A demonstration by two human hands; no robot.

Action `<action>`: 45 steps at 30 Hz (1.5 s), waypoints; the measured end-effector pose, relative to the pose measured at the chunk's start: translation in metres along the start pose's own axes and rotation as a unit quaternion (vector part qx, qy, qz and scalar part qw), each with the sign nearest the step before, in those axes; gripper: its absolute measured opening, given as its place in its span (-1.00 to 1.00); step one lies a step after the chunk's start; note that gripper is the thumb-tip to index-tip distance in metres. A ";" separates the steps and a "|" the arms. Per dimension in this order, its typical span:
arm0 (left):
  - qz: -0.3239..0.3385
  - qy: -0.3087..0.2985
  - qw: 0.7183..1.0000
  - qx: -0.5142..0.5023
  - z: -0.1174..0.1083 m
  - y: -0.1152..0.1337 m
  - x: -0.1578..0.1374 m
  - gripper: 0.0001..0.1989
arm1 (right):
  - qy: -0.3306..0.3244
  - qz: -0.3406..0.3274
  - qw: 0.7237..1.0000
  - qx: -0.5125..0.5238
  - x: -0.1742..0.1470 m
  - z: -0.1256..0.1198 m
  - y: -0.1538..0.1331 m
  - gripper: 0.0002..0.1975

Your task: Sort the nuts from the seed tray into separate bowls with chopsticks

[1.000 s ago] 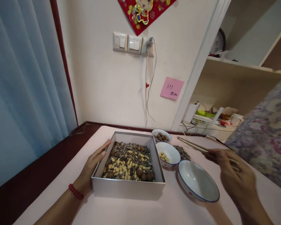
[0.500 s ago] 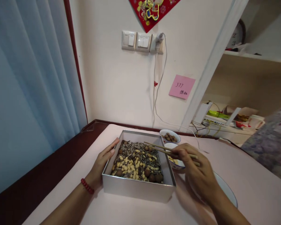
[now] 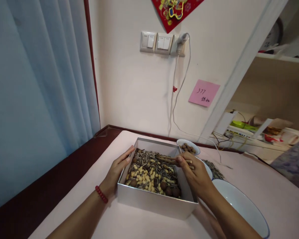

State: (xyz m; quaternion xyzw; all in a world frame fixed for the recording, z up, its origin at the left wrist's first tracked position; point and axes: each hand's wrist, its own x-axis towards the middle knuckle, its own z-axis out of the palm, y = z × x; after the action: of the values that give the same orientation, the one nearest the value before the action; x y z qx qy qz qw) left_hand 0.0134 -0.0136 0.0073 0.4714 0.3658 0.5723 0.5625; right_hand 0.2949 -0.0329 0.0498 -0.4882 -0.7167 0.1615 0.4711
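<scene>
A silvery open box (image 3: 154,203) holds striped sunflower seeds (image 3: 148,154), peanuts in shells (image 3: 142,176) and several round brown nuts (image 3: 168,191). My left hand (image 3: 116,172) grips the box's left side, its fingers along the wall up to the rim. Wooden chopsticks (image 3: 169,160) are pinched in my right hand (image 3: 196,176) at the box's right rim. Their tips are down among the seeds at the back right; I cannot make out whether anything is between them. Part of a white bowl (image 3: 208,168) shows behind my right hand, its contents hidden.
Round brown nuts fill a blue-rimmed bowl (image 3: 197,148) near the wall. Sunflower seeds lie in a pile (image 3: 214,170) right of the bowls. A large white dish (image 3: 241,205) stands at the right. A white cable (image 3: 201,136) trails onto the table from a wall socket.
My right hand has moved the chopsticks from above the box down into the seeds. The view has shifted left, showing the seed pile and more of the large dish. My left hand stays on the box.
</scene>
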 end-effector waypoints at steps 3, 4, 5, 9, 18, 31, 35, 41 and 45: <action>0.010 0.003 1.000 0.009 0.000 0.000 0.000 -0.48 | 0.009 0.007 1.000 0.013 -0.004 -0.004 -0.001 -0.60; 0.011 0.005 1.000 0.011 0.000 0.000 0.001 -0.47 | 0.012 0.009 1.000 0.018 -0.006 -0.006 -0.002 -0.61; 0.012 0.008 1.000 0.012 0.000 0.000 0.001 -0.46 | 0.014 0.010 1.000 0.022 -0.008 -0.009 -0.003 -0.61; 0.010 0.007 1.000 0.013 0.000 0.001 0.001 -0.46 | 0.030 0.034 0.997 0.059 -0.020 -0.019 -0.009 -0.64; -0.003 0.012 1.000 0.019 0.002 0.005 -0.002 -0.42 | 0.208 -0.002 0.978 0.018 -0.050 -0.085 -0.030 -0.73; -0.011 0.016 0.999 0.027 -0.001 0.002 0.003 -0.39 | 0.334 0.127 0.933 0.036 -0.061 -0.127 0.037 -0.57; -0.004 0.012 0.999 0.042 0.000 0.004 0.004 -0.41 | 0.330 0.091 0.938 0.057 -0.057 -0.119 0.023 -0.62; 0.004 0.012 0.999 0.037 0.002 0.005 0.001 -0.43 | 0.201 0.045 0.975 0.080 -0.046 -0.083 -0.010 -0.68; 0.000 0.011 0.999 0.030 0.001 0.003 0.000 -0.43 | 0.068 0.021 0.996 0.058 -0.035 -0.048 -0.020 -0.70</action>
State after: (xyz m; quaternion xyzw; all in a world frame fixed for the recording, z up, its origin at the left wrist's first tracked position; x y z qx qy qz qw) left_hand 0.0134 -0.0135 0.0107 0.4813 0.3890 0.5665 0.5442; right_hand 0.3271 -0.0828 0.0700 -0.4846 -0.6619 0.1788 0.5433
